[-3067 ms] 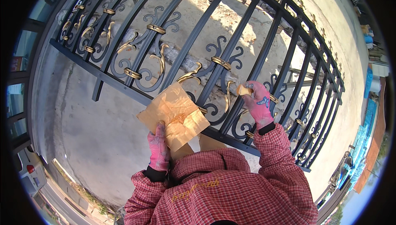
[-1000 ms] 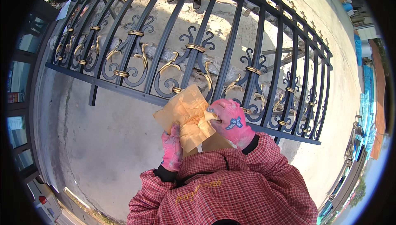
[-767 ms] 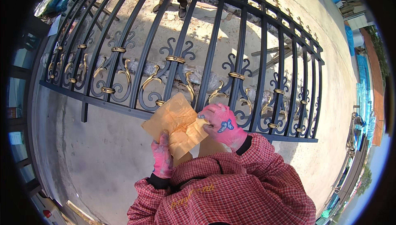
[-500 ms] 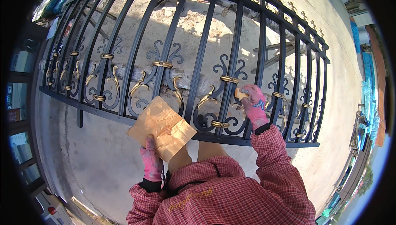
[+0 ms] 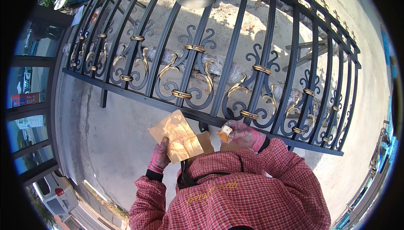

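Observation:
My left hand (image 5: 160, 157), in a pink glove, grips the lower left edge of a creased brown piece of cardboard (image 5: 180, 139) with shiny gold smears. A small piece of sponge (image 5: 225, 133), white with gold-brown stains, is pinched in my gloved right hand (image 5: 247, 137). That hand is just right of the cardboard, near the bottom rail of a black metal railing (image 5: 139, 96), with the sponge apart from the cardboard. The railing has scrollwork, gold-coloured leaf tips and gold collars (image 5: 249, 115).
Under the railing lies a plastic-wrapped support (image 5: 225, 68), with a trestle leg (image 5: 306, 54) farther right. Dark-framed glass panes (image 5: 31, 84) line the left side. A white vehicle (image 5: 57, 194) stands at lower left. A blurred round patch covers part of the upper railing.
My right hand has come away from the railing's scrollwork, down and left toward the cardboard, still with the sponge. The view has shifted, so the railing appears farther right.

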The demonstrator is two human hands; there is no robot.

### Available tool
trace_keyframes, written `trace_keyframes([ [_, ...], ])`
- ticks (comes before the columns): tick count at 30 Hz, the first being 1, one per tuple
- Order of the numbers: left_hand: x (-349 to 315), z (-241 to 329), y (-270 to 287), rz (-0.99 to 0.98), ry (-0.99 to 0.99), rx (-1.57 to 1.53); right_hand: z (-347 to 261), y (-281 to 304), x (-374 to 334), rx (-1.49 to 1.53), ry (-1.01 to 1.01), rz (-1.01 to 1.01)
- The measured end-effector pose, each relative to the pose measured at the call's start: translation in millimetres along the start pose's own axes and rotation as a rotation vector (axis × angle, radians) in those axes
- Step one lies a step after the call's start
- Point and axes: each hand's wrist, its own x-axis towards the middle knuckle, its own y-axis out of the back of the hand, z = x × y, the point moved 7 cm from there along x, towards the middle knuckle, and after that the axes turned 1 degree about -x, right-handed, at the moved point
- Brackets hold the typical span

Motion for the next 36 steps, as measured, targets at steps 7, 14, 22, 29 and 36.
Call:
trace_keyframes([
  [7,-8.1,-1.2,71.0,-0.041,-0.075,-0.107,33.5,50.7,-25.0,-0.122,-0.021,0.094],
  [14,-23.7,10.9,144.5,-0.013,-0.111,-0.192,25.5,83.5,-149.9,-0.084,0.058,0.478],
  [22,-27.2,34.3,135.6,-0.040,-0.143,-0.229,54.7,63.3,-176.7,0.062,0.271,0.433],
  [29,-2.2,40.2,81.8,-0.168,-0.116,-0.146,26.3,25.4,-111.6,0.039,0.428,0.191],
  [36,-2.2,37.5,68.2,-0.201,-0.155,-0.170,3.9,30.8,-151.4,-0.065,0.532,0.323],
])
